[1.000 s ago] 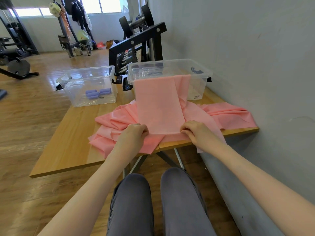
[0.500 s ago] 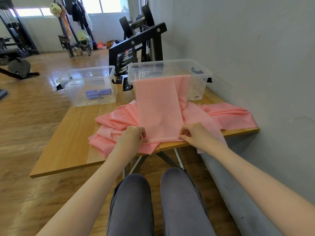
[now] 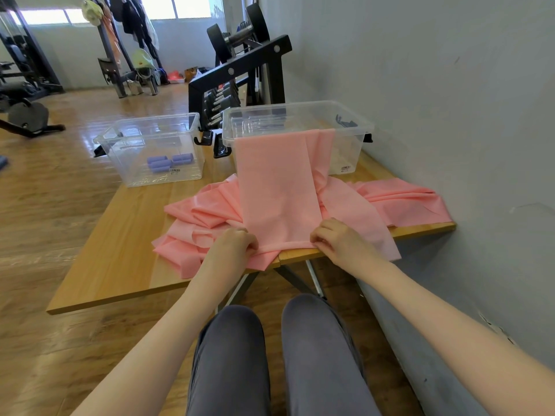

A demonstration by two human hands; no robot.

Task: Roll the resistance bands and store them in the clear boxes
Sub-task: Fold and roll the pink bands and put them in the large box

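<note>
Head view shows our left hand (image 3: 232,246) and right hand (image 3: 338,240) pinching the near end of the flat pink rubber resistance band (image 3: 277,190) at the wooden table (image 3: 120,265) edge. Compared with a second ago, this end is now turned into a first small fold (the roll begins). Its far end hangs over the right clear plastic box (image 3: 354,130).
</note>
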